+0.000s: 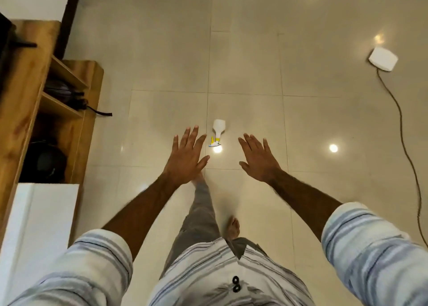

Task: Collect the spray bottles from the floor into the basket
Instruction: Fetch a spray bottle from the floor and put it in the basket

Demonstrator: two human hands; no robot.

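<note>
One white spray bottle [218, 129] with a yellow and blue trigger head lies on its side on the beige tiled floor, its head pointing toward me. My left hand [186, 157] is stretched out flat just left of the bottle, fingers spread, holding nothing. My right hand [258, 161] is held out the same way to the bottle's right, also empty. Both hands hover well above the floor, and neither touches the bottle. No basket is in view.
A wooden shelf unit [34, 92] with dark bags in it stands along the left wall, with a white panel [39, 224] below it. A white box [383, 59] with a dark cable [407, 157] trailing from it lies on the floor at right. My bare feet stand below the hands.
</note>
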